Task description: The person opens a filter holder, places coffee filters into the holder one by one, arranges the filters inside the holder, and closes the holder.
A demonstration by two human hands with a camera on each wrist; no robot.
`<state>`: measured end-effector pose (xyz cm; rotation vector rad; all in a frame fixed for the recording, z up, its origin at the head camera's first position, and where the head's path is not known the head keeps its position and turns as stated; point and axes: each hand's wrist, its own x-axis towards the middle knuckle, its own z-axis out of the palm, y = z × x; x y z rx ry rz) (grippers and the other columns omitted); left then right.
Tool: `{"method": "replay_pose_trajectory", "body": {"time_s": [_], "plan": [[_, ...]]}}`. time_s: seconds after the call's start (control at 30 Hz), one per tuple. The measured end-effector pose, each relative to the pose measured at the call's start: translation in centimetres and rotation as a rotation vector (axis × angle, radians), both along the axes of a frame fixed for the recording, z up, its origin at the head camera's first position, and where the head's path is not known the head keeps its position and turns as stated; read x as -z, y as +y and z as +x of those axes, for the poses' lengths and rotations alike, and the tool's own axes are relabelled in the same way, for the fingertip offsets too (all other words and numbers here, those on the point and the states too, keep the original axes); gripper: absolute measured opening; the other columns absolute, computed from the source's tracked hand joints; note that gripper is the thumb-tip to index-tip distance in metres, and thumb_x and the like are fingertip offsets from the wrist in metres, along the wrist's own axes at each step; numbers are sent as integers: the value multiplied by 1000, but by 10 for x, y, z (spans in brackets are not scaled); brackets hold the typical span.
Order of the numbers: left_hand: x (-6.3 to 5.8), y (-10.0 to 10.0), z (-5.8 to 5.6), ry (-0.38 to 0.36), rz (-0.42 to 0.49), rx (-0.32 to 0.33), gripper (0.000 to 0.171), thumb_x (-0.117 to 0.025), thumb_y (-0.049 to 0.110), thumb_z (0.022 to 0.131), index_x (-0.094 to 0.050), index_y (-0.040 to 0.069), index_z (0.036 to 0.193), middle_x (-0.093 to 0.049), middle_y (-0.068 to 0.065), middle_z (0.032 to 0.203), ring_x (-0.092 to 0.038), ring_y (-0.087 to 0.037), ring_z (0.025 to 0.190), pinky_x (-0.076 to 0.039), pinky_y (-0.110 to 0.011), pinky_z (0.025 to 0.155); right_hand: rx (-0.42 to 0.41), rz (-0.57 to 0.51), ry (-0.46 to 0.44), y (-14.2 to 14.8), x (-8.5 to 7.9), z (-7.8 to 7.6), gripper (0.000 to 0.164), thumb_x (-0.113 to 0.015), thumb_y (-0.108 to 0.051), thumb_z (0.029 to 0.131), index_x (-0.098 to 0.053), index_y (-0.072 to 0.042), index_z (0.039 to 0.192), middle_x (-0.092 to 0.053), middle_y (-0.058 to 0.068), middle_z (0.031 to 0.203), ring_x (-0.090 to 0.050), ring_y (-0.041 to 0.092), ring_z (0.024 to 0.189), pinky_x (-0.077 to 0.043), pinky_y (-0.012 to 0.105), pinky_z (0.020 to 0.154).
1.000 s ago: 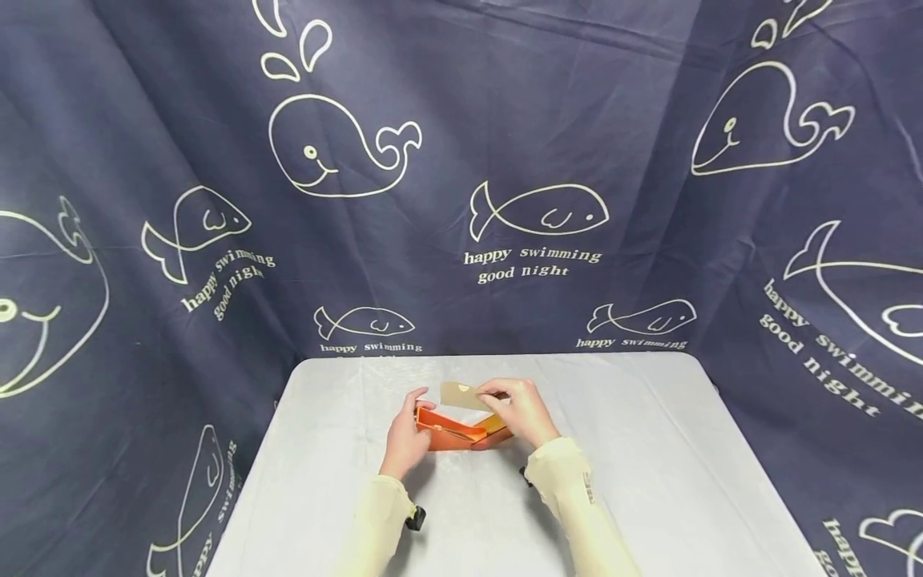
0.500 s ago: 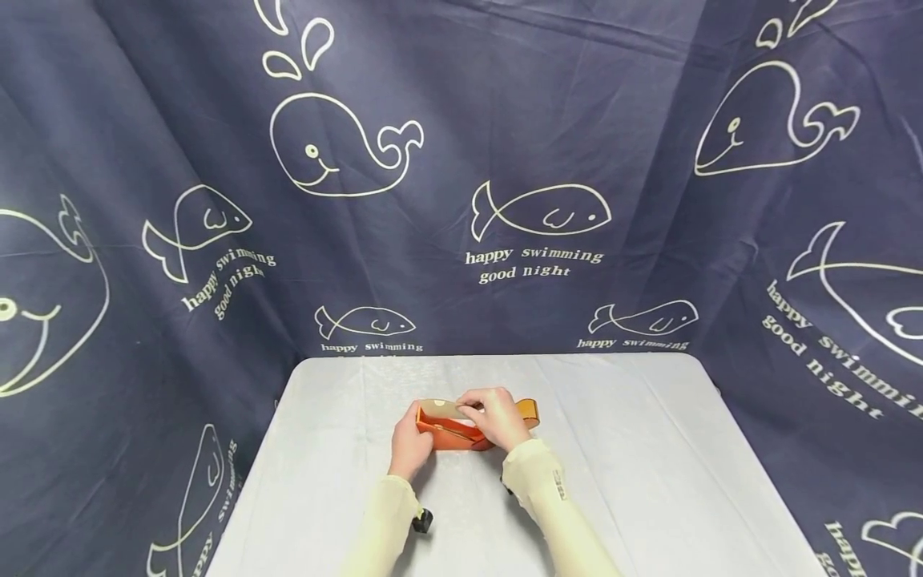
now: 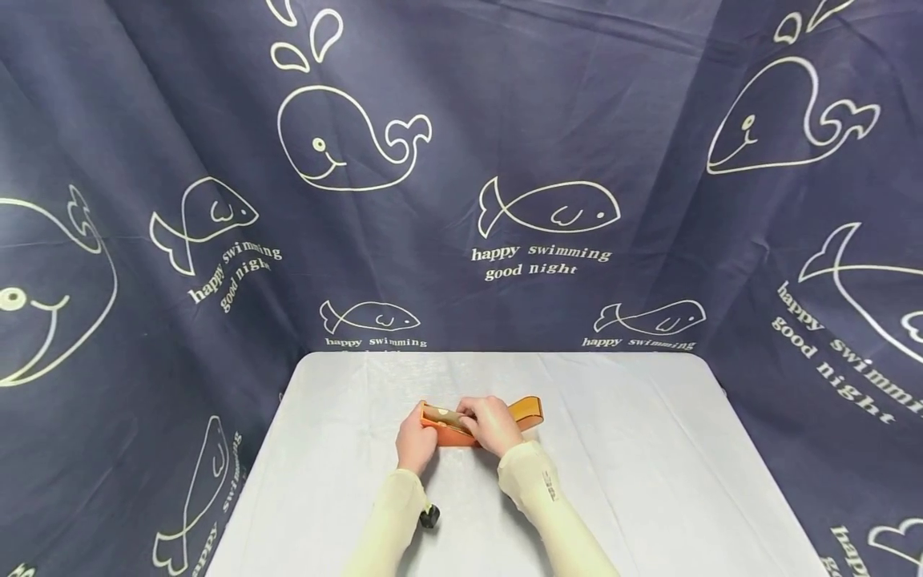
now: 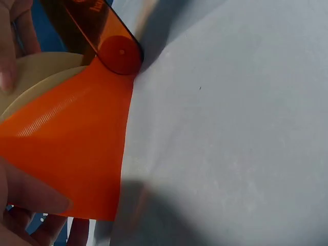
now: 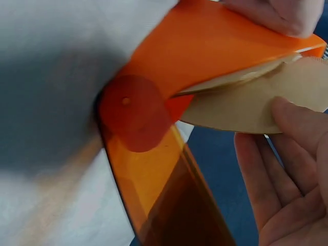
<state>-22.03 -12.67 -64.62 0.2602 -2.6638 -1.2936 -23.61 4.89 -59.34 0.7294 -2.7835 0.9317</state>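
My left hand [image 3: 416,442] grips the left end of an orange holder [image 3: 453,437], its thumb lying on the near face. A see-through amber lid [image 3: 530,410] is swung out to the right on a round pivot, seen in the right wrist view. Between the thumb and fingers of my right hand [image 3: 493,425] is a brown paper coffee filter [image 5: 241,110] with a crimped edge. This filter lies along the holder's open mouth, partly inside it in the head view. Another brown paper layer [image 5: 236,82] shows in the mouth behind it.
A white table [image 3: 627,481] lies under the hands and holder. Dark blue curtains [image 3: 447,160] with whale and fish drawings hang behind it and at both sides. A small black device [image 3: 429,516] is strapped at the left sleeve.
My right hand has moved left and slightly down, bringing the filter from above the holder into its mouth. The lid now shows farther to the right. My left hand keeps its grip.
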Motion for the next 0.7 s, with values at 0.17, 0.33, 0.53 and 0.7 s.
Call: {"method": "replay_pose_trajectory", "body": {"time_s": [0.17,0.33,0.53,0.7], "plan": [[3,2,-2,17,-10,-14,36,-56,-1,72,-70,14,102,-75,-8,97,-68,-33,82,-51,-48,69,4,46,-17,1,4,0,7,-77,-19,92,-77,-22,86,-72,-10,76,-58,6,66,-49,26,67],[3,4,-3,-5,15,-14,40,-55,-2,73,-70,11,108,-75,-10,100,-69,-33,86,-53,-50,74,-13,90,-12,0,6,1,5,-77,-16,92,-80,-19,89,-76,-5,86,-69,13,76,-56,33,75],[3,5,-1,-21,43,-35,53,-56,-3,75,-70,6,125,-75,-14,112,-71,-37,100,-54,-54,88,-65,157,10,-2,6,3,6,-76,-12,92,-82,-14,94,-70,-1,85,-69,18,80,-58,34,77],[4,4,1,-17,37,-45,52,-56,-2,74,-70,5,124,-75,-15,114,-70,-38,101,-54,-55,88,-88,211,13,-5,9,3,8,-73,-10,93,-81,-13,95,-66,-1,84,-67,18,79,-57,34,76]]}}
